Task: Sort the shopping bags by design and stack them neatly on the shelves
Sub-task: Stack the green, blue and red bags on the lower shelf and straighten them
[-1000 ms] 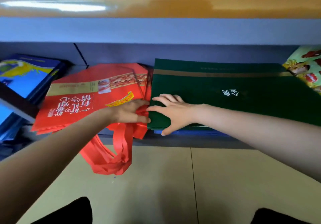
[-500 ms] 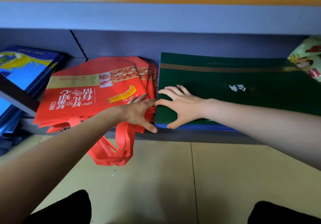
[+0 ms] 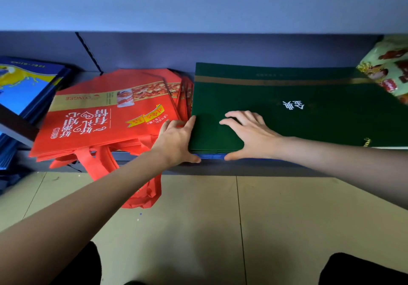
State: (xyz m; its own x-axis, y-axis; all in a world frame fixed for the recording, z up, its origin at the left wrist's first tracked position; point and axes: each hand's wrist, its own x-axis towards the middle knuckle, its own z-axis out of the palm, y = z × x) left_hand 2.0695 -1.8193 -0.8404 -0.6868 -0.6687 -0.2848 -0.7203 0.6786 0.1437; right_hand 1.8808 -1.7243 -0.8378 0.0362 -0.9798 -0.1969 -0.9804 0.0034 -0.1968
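A stack of dark green bags (image 3: 320, 116) with a gold stripe and white characters lies flat on the low shelf (image 3: 254, 167). My right hand (image 3: 249, 134) rests flat on its near left corner, fingers spread and thumb at the front edge. Against that stack's left edge presses my left hand (image 3: 176, 140), thumb down at the front corner. A blue layer (image 3: 212, 156) shows under the green stack. To the left lies an askew stack of red bags (image 3: 99, 119); their red handles (image 3: 99, 167) hang over the shelf edge.
Blue bags with a yellow print (image 3: 28, 81) are piled at the far left of the shelf. A pale green patterned bag (image 3: 388, 70) sits at the far right. A grey shelf board (image 3: 198, 13) runs overhead, and beige floor tiles (image 3: 220, 229) lie below.
My left hand has left the red bags' corner and now presses the green stack's left edge. My right hand has slid a little further onto the green stack's top.
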